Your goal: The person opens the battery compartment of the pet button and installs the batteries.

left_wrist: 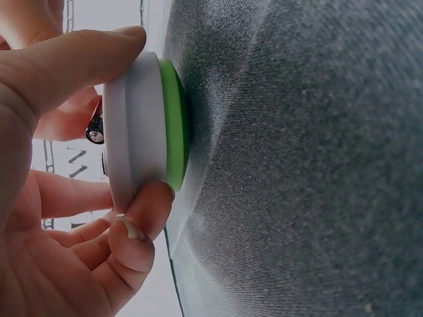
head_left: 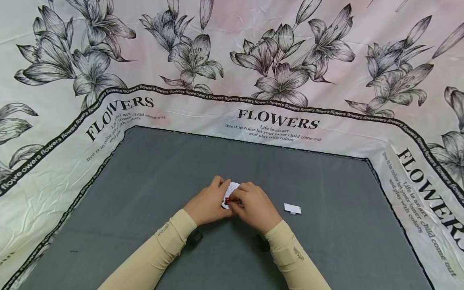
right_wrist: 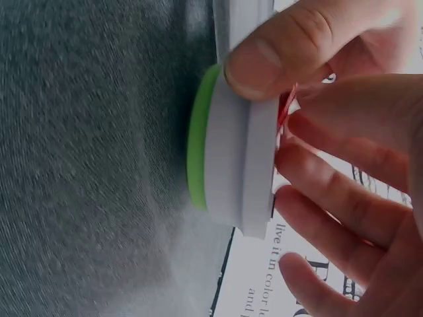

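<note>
A round white device [head_left: 233,186] with a dotted face and a green base [left_wrist: 174,125] sits low over the grey cloth. My left hand [head_left: 207,204] grips it by the rim, thumb on one side and fingers on the other. At its upper face my right hand [head_left: 256,204] pinches a small battery, black and red; the battery's metal end [left_wrist: 96,135] sticks out of the face, tilted. A thin red strip [right_wrist: 286,109] shows by the right fingertips. My fingers hide most of the compartment. Right of the hands lies a small white cover [head_left: 292,208] with a tab.
Under everything is a grey cloth [head_left: 163,161] with a white flower-printed border [head_left: 195,106]. Two dark wrist-worn pieces sit beneath the wrists, the left one [head_left: 195,237] and the right one [head_left: 260,243]. A small dark mark [head_left: 73,251] lies at the left front.
</note>
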Motion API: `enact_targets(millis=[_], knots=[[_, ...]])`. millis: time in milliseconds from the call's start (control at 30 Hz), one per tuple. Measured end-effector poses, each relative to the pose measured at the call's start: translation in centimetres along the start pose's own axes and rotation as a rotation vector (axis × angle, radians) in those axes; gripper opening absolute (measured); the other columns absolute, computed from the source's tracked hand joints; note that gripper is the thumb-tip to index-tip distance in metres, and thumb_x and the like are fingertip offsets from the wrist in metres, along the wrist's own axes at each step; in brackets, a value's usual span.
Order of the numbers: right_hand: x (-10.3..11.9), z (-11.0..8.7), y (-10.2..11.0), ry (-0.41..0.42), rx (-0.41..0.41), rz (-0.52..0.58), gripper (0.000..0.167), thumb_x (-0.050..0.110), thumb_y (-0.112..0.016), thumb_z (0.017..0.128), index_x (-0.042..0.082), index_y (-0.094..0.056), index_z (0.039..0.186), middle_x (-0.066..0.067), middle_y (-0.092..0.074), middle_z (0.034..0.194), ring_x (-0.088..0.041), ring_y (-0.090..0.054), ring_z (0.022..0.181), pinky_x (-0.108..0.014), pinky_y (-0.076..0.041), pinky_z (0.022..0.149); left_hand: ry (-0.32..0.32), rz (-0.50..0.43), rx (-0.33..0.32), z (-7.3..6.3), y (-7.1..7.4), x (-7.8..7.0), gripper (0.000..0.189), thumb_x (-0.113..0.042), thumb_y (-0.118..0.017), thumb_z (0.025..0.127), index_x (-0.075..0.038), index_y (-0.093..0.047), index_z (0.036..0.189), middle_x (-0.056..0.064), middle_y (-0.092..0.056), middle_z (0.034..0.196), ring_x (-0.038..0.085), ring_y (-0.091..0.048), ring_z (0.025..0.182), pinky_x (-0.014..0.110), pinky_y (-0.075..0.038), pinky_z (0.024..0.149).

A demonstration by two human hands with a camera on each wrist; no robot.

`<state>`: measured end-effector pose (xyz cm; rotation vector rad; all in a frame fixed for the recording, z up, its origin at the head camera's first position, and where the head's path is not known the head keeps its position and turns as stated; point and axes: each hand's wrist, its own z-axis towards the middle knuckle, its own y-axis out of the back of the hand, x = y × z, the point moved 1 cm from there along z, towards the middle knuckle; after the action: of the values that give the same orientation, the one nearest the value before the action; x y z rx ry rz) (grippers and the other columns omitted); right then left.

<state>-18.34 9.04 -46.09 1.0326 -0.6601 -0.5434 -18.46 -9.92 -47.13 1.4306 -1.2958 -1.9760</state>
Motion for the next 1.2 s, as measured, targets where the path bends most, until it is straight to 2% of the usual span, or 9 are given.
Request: enact_targets(millis=[100,267,367,467,600,700,867,1067,1200], knots=[[0.3,0.2,-0.4,-0.024,-0.031,0.000,0.007,0.021,-0.086,0.094,0.019,-0.080,0.093,0.002,-0.068,0.095,-0.016,-0.059,0.089,-0.034,-0.054,0.079,-0.016,0.012,-0.013,0.0,0.1,0.0,0.086,-0.035,-0.083,0.095,0.003,-0.045,0.161,0.019,-0.053,0.141,0.013,-0.063,0.080,0.030,-0.056,0.073],[0.7,0.5,-1.4,-0.033,-0.086,0.027,0.007,0.020,-0.084,0.096,0.015,-0.080,0.096,-0.010,-0.071,0.123,-0.032,-0.066,0.116,-0.045,-0.058,0.097,-0.027,0.023,-0.015,0.0,0.1,0.0,0.082,-0.025,-0.083,0.094,0.003,-0.046,0.161,0.021,-0.054,0.140,0.014,-0.060,0.076,0.030,-0.054,0.069],[0.9,0.5,-1.6,-0.055,-0.096,0.070,0.008,0.018,-0.085,0.095,0.012,-0.080,0.097,-0.015,-0.069,0.130,-0.038,-0.065,0.123,-0.051,-0.057,0.102,-0.015,0.019,-0.004,0.0,0.0,0.0,0.083,-0.023,-0.083,0.093,0.002,-0.045,0.162,0.021,-0.053,0.140,0.013,-0.058,0.075,0.030,-0.053,0.068],[0.9,0.4,-1.5,-0.113,-0.082,0.137,0.008,0.016,-0.085,0.095,0.014,-0.078,0.093,-0.017,-0.068,0.133,-0.039,-0.066,0.123,-0.052,-0.059,0.099,-0.015,0.009,0.001,0.0,-0.1,0.0,0.084,-0.023,-0.083,0.093,0.002,-0.044,0.163,0.020,-0.053,0.141,0.014,-0.059,0.075,0.031,-0.052,0.068],[1.0,0.4,-1.4,-0.202,-0.046,0.206,0.015,0.016,-0.084,0.095,0.018,-0.072,0.087,-0.015,-0.067,0.137,-0.034,-0.068,0.123,-0.045,-0.061,0.090,-0.022,-0.002,-0.006,0.1,-0.1,0.0,0.083,-0.022,-0.084,0.091,0.000,-0.046,0.161,0.019,-0.053,0.139,0.014,-0.059,0.076,0.030,-0.053,0.069],[1.1,0.5,-1.4,-0.238,-0.026,0.230,0.020,0.015,-0.085,0.094,0.020,-0.068,0.085,-0.014,-0.066,0.138,-0.033,-0.067,0.126,-0.045,-0.061,0.093,-0.018,-0.008,-0.007,0.1,-0.1,0.0,0.084,-0.020,-0.085,0.089,-0.001,-0.047,0.161,0.019,-0.053,0.139,0.013,-0.059,0.075,0.030,-0.052,0.068],[1.3,0.5,-1.2,-0.298,-0.010,0.272,0.020,0.014,-0.087,0.092,0.019,-0.068,0.087,-0.019,-0.063,0.143,-0.037,-0.064,0.133,-0.050,-0.059,0.099,-0.012,0.003,-0.008,0.2,-0.3,-0.1,0.084,-0.020,-0.086,0.086,-0.003,-0.049,0.160,0.016,-0.052,0.136,0.010,-0.056,0.070,0.027,-0.050,0.063],[1.3,0.3,-1.0,-0.407,0.013,0.324,0.024,0.012,-0.086,0.092,0.022,-0.066,0.083,-0.017,-0.062,0.146,-0.033,-0.073,0.113,-0.042,-0.058,0.081,-0.044,0.025,-0.035,0.2,-0.5,-0.4,0.067,-0.020,-0.088,0.084,-0.010,-0.059,0.143,0.013,-0.053,0.130,0.008,-0.056,0.069,0.025,-0.050,0.063],[1.2,0.2,-0.9,-0.434,0.009,0.320,0.026,0.011,-0.087,0.090,0.021,-0.064,0.081,-0.016,-0.065,0.140,-0.034,-0.071,0.116,-0.043,-0.057,0.083,-0.071,0.034,-0.056,0.2,-0.7,-0.6,0.065,-0.020,-0.088,0.084,-0.010,-0.059,0.141,0.014,-0.053,0.128,0.009,-0.056,0.068,0.024,-0.050,0.062]])
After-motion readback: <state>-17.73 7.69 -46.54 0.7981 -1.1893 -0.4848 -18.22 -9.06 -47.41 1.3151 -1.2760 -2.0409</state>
